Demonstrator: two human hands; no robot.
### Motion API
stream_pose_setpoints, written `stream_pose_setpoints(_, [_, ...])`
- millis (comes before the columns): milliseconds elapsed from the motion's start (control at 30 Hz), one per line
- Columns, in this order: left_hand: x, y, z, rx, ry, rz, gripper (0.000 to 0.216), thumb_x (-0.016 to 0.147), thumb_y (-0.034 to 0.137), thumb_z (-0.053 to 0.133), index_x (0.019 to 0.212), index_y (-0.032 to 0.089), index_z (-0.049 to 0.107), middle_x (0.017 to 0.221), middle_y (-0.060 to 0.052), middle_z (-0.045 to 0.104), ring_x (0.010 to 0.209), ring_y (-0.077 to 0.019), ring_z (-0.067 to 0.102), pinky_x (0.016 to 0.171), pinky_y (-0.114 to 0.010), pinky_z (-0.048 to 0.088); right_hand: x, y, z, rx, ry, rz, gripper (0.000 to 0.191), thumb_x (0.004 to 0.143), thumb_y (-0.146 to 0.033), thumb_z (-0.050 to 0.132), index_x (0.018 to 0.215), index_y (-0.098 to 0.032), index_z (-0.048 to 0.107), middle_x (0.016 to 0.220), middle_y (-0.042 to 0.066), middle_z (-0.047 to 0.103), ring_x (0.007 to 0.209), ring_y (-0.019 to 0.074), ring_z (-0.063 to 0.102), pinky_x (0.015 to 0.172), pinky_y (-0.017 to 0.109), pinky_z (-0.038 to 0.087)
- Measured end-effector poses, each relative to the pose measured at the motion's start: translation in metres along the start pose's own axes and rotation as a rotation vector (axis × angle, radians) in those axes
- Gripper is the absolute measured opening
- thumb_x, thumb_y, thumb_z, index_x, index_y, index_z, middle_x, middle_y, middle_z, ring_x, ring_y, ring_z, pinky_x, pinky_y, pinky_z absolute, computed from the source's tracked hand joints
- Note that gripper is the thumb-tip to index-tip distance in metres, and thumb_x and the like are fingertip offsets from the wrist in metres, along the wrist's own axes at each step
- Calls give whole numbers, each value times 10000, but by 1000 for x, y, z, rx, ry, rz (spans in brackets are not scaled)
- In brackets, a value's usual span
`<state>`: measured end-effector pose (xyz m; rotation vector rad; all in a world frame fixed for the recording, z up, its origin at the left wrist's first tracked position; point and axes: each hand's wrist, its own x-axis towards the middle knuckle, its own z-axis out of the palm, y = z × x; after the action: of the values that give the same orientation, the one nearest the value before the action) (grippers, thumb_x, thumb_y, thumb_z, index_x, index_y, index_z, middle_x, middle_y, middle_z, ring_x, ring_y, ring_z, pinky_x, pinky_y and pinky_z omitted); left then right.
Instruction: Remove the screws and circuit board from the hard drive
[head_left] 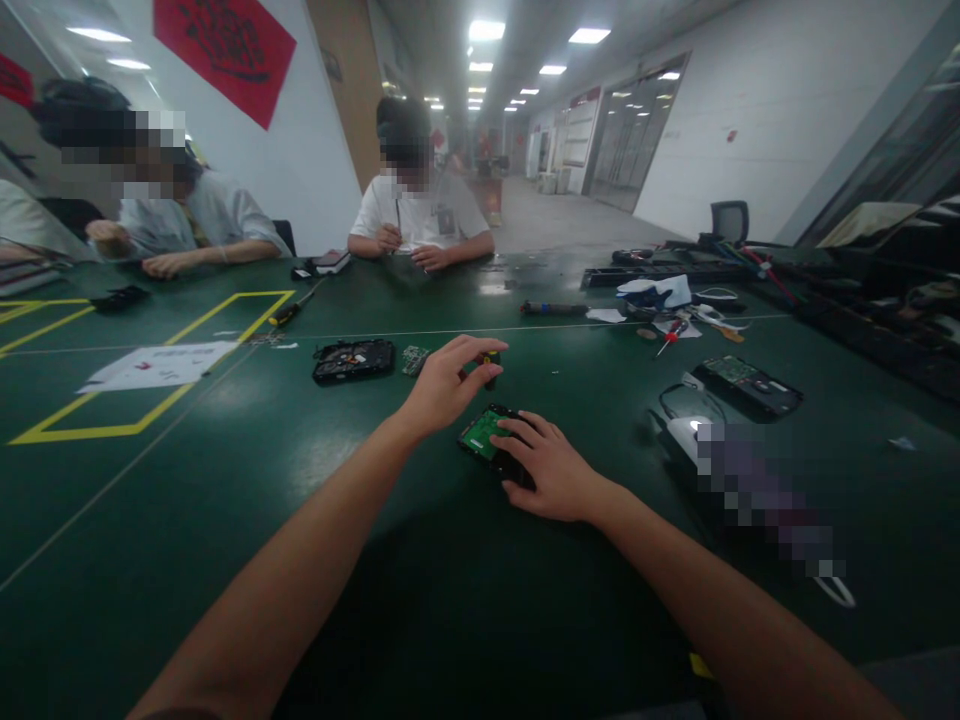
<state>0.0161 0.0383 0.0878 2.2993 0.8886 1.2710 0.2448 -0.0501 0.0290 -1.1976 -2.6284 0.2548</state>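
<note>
My left hand [454, 378] pinches the black-and-yellow handle of a screwdriver [491, 368] between thumb and fingers. The handle stands roughly upright above the far edge of a hard drive, and I cannot make out its shaft or tip. The hard drive [480, 432] lies on the green table with its green circuit board up. Over its right part my right hand [551, 468] is spread, fingertips on the board and thumb at the near edge, gripping the drive. That hand hides much of the drive's right side.
An opened black drive case [354, 360] and a loose circuit board [415, 360] lie beyond my left forearm. To the right are another hard drive [746, 385], a pouch-like item [765, 490] and a red screwdriver [673, 335]. Another screwdriver [291, 308] lies far left. People sit across the table.
</note>
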Motion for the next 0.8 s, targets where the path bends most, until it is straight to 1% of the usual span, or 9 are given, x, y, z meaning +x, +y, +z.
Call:
stream_pose_setpoints(133, [0,-5,0,12,40,-25,294,961,295,685,1252,259,708,1198,-80,685,980,-192,683,580,-210,562,0,1,1,5,-8,1,667,915,-484,649,1526,-252,514,1649,111,397,1535,434,238,1199,653,297])
stream_pose_setpoints(233, [0,-8,0,6,42,-32,302,958,305,686,1255,249,706,1220,-89,691,990,-199,692,577,-210,564,0,1,1,2,-9,8,660,919,-489,644,1524,-256,518,1647,106,399,1538,432,232,1201,655,293])
stream_pose_setpoints(367, [1,-6,-5,-15,-13,-51,354,969,303,652,1318,254,686,1265,-87,702,1013,-208,697,596,-223,588,0,1,0,0,-9,3,657,921,-489,643,1521,-250,523,1648,108,396,1538,429,235,1205,651,293])
stream_pose_setpoints(500, [2,-3,-12,-91,-122,-87,436,994,284,575,1426,260,625,1339,-86,689,924,-191,705,624,-273,634,0,1,2,-1,3,2,660,913,-472,650,1519,-244,522,1648,112,394,1533,428,245,1204,652,292])
stream_pose_setpoints(567, [1,-4,-12,-133,-137,-97,452,1003,272,548,1450,254,605,1361,-94,679,907,-183,706,628,-278,640,0,2,3,-2,10,2,667,910,-476,653,1523,-252,516,1647,111,397,1531,431,247,1199,661,294])
stream_pose_setpoints(667, [1,-6,-8,-131,-81,-90,416,982,271,598,1395,241,643,1309,-97,698,985,-203,708,640,-266,631,0,3,3,-2,7,0,670,909,-479,651,1526,-255,514,1644,117,399,1531,440,239,1192,672,294])
stream_pose_setpoints(800, [2,-9,-3,-76,6,-61,353,938,292,704,1286,232,692,1222,-87,717,1031,-209,702,790,-321,636,-1,3,1,1,-7,1,663,916,-480,644,1526,-255,513,1646,117,397,1533,442,233,1191,669,298])
